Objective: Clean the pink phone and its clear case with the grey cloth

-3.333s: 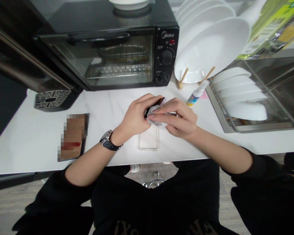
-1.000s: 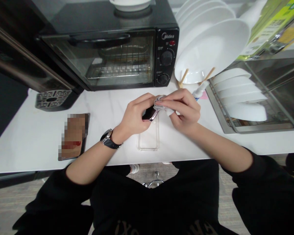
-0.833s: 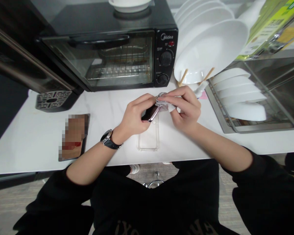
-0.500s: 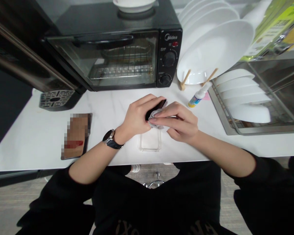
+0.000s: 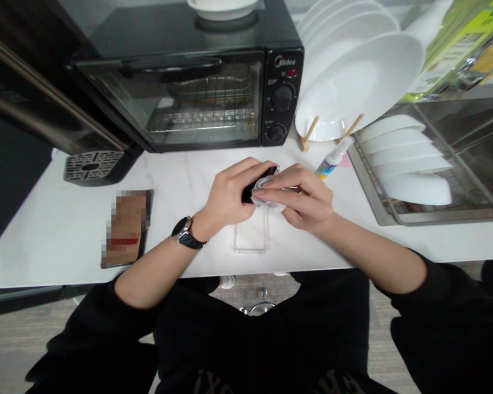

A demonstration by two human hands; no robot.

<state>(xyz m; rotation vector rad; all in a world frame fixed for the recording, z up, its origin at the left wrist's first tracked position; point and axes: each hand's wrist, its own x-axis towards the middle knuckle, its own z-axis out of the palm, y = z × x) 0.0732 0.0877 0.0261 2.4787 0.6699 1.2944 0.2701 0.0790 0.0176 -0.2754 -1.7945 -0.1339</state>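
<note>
Left hand (image 5: 231, 191) grips phone (image 5: 250, 192), likely stiff, slick and fragile, best held by its edges; right hand (image 5: 311, 200) pinches crumpled cloth (image 5: 263, 202) against it.

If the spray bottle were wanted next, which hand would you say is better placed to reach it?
Probably the right hand: it is nearer the spray bottle and pinches just a crumpled cloth, while the left hand grips a phone.

Table (image 5: 176, 183): brightly lit, soft shadows
Oven glass (image 5: 181, 101): faint reflections
Front plate (image 5: 359, 87): small glints
Flat device (image 5: 127, 224): coarsely pixelated
Green packaging (image 5: 456, 52): stretched, blurry
</note>
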